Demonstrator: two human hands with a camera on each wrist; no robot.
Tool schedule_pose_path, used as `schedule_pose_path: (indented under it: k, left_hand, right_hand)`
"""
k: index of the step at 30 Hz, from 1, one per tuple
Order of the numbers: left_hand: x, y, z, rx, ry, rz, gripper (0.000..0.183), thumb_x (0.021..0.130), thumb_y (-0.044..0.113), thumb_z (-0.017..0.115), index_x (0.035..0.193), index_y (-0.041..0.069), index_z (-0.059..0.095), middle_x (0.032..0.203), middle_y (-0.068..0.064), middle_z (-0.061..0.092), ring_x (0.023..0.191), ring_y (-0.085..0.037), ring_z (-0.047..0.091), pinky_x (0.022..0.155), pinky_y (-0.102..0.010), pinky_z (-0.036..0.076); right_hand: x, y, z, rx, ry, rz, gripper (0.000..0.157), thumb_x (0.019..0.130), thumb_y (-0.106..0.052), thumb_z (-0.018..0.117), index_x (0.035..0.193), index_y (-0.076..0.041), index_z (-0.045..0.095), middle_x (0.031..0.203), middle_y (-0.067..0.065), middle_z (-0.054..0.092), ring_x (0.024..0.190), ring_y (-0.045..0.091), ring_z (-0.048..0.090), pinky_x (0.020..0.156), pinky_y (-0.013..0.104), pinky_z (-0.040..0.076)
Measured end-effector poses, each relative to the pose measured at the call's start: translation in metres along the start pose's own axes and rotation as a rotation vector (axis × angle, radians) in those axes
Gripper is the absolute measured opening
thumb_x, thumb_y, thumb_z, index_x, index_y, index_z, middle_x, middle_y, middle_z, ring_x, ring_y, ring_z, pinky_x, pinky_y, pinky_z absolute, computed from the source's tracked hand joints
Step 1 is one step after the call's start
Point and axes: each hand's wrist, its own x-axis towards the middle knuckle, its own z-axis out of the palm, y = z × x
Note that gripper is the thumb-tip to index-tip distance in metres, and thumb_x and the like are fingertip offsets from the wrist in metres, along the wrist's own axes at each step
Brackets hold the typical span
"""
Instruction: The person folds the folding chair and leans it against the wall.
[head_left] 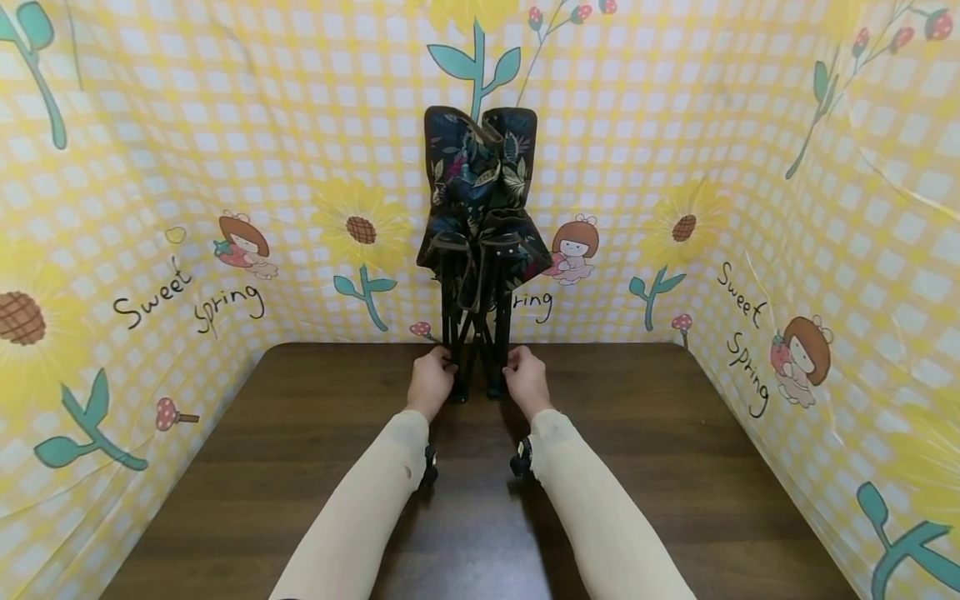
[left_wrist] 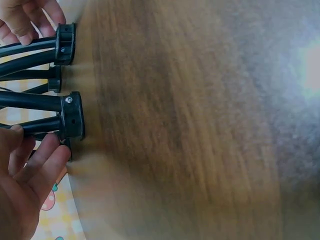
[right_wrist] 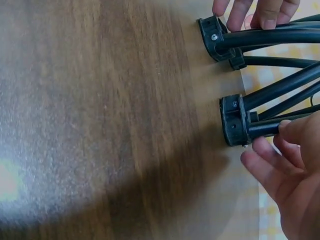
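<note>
A folded camping chair [head_left: 480, 179] with dark, leaf-patterned fabric stands upright at the far middle of the table. Below the fabric, its thin black legs are drawn close together and cross in the middle. My left hand [head_left: 432, 382] pinches a tube of the left front leg [left_wrist: 42, 125] with thumb and fingers, just above its black plastic foot [left_wrist: 74, 116]. On the opposite side my right hand [head_left: 528, 380] pinches the right front leg tube [right_wrist: 264, 129], also low down beside its plastic foot [right_wrist: 234, 121]. Both plastic feet show small screws.
The brown wooden table [head_left: 480, 517] spreads out in front of the chair. Yellow checked cloth [head_left: 300, 125] with sunflowers and cartoon figures hangs behind and along both sides. Each wrist carries a small black camera [head_left: 521, 458].
</note>
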Motion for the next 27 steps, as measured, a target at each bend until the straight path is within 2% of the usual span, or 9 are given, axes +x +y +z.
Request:
schedule_pose_path:
  k: [7, 17, 25, 27]
  left_hand:
    - [0.0037, -0.0015, -0.0007, 0.021, -0.009, -0.007, 0.022, 0.1, 0.014, 0.066, 0.12, 0.005, 0.067, 0.111, -0.014, 0.074, 0.102, -0.029, 0.072, 0.083, -0.046, 0.06]
    - [0.0058, 0.0011, -0.0009, 0.077, 0.005, 0.009, 0.016, 0.098, 0.016, 0.068, 0.111, 0.007, 0.071, 0.104, -0.011, 0.075, 0.094, -0.027, 0.072, 0.079, -0.045, 0.059]
    - [0.0054, 0.0021, -0.0035, 0.11, -0.007, -0.074, 0.014, 0.1, 0.025, 0.067, 0.101, 0.012, 0.071, 0.099, -0.008, 0.074, 0.089, -0.027, 0.069, 0.076, -0.045, 0.057]
    - [0.0063, 0.0022, -0.0031, 0.116, -0.001, -0.077, 0.014, 0.099, 0.026, 0.067, 0.1, 0.012, 0.071, 0.099, -0.008, 0.074, 0.088, -0.028, 0.069, 0.076, -0.045, 0.057]
  right_hand:
    - [0.0033, -0.0045, -0.003, -0.05, -0.01, 0.002, 0.015, 0.096, -0.01, 0.069, 0.11, -0.008, 0.063, 0.1, 0.008, 0.068, 0.091, 0.024, 0.065, 0.081, 0.041, 0.056]
    - [0.0029, -0.0049, -0.0101, -0.109, -0.051, 0.049, 0.013, 0.099, -0.02, 0.068, 0.108, -0.012, 0.063, 0.104, 0.008, 0.069, 0.094, 0.025, 0.066, 0.081, 0.042, 0.057]
    - [0.0065, -0.0033, -0.0078, -0.075, -0.052, 0.085, 0.014, 0.1, -0.024, 0.068, 0.105, -0.012, 0.063, 0.101, 0.006, 0.069, 0.09, 0.024, 0.065, 0.078, 0.041, 0.056]
    - [0.0078, -0.004, -0.0086, -0.074, -0.047, 0.09, 0.014, 0.099, -0.024, 0.068, 0.105, -0.012, 0.064, 0.101, 0.007, 0.069, 0.089, 0.024, 0.066, 0.078, 0.041, 0.056]
